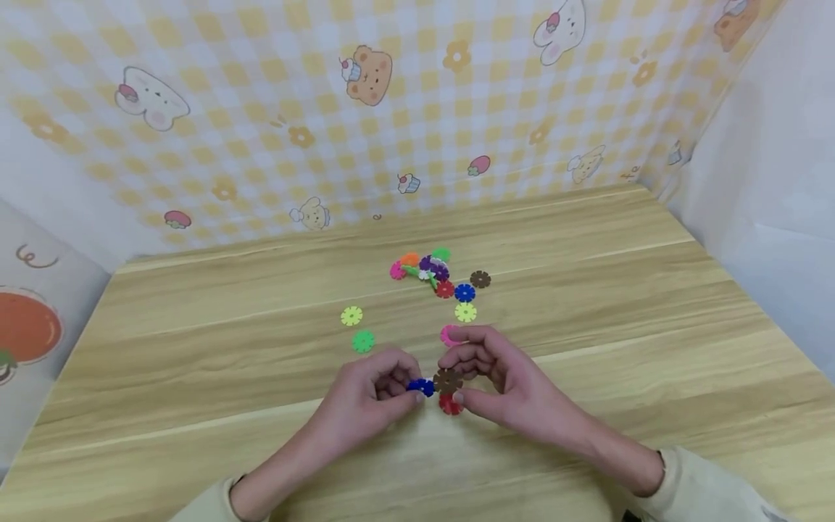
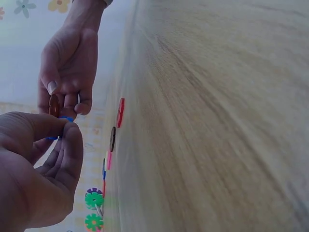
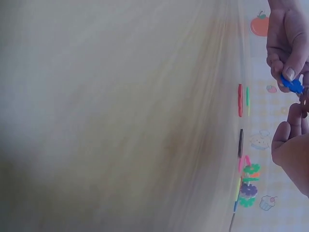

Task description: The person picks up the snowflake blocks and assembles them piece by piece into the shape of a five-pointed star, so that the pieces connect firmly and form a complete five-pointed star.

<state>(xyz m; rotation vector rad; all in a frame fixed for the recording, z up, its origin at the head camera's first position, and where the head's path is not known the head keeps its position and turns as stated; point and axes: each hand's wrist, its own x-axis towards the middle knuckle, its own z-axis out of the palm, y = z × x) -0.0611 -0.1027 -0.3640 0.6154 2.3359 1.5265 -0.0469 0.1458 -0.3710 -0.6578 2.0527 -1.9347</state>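
A blue notched plastic disc [image 1: 422,387] is pinched between the thumb and fingers of my left hand [image 1: 375,388]. With thumb and fingertips, my right hand [image 1: 512,380] holds a brown notched disc [image 1: 447,380] by its edges. The two discs meet at their rims, raised above the table; in the left wrist view the brown disc [image 2: 54,105] stands across the blue disc [image 2: 66,119]. How deeply their slots engage is too small to tell. A red disc [image 1: 451,406] lies on the table below the brown one. Beyond the right fingers, a pink disc [image 1: 449,335] is partly covered.
Yellow [image 1: 351,315] and green [image 1: 363,341] discs lie left on the wooden table [image 1: 215,362]. Farther back are another yellow disc [image 1: 466,312], a blue disc [image 1: 464,293], a brown disc [image 1: 480,279] and a joined multicoloured cluster [image 1: 427,268]. A patterned cloth [image 1: 417,130] hangs behind.
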